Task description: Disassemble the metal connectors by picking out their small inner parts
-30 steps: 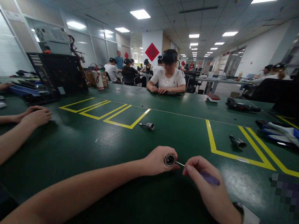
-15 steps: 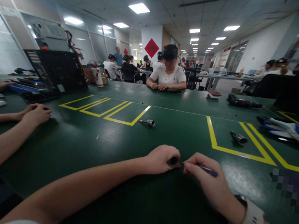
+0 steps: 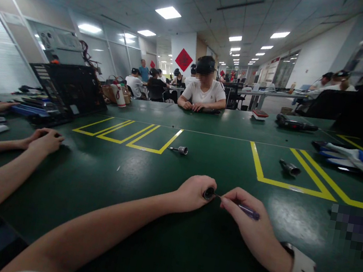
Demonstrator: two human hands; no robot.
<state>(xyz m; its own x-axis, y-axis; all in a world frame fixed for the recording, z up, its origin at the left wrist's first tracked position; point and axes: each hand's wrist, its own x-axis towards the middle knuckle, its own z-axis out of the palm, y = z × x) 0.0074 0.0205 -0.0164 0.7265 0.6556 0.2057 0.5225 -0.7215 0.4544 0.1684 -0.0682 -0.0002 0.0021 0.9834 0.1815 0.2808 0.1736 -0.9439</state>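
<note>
My left hand (image 3: 192,195) is closed around a metal socket bit (image 3: 208,193), its round open end turned toward me and its rear part hidden in the fingers. In a pinch, my right hand (image 3: 251,228) holds a thin tool with a purple handle (image 3: 248,211), perhaps a small screwdriver. Its slim dark tip points left at the socket's mouth; whether they touch I cannot tell. Beyond my hands lie two similar socket bits: one (image 3: 182,150) by a yellow taped outline, the other (image 3: 290,168) inside a taped outline on the right.
Yellow tape lines (image 3: 146,149) mark the green table (image 3: 138,222). Gloves (image 3: 349,158) and a black power tool (image 3: 296,123) lie at the right. A co-worker's hands (image 3: 45,139) rest at the left. Another person (image 3: 204,94) sits opposite, near a red-and-white box (image 3: 259,115).
My right hand has shifted slightly left and down with the purple-handled tool. My left hand and the socket bit have moved slightly left and up.
</note>
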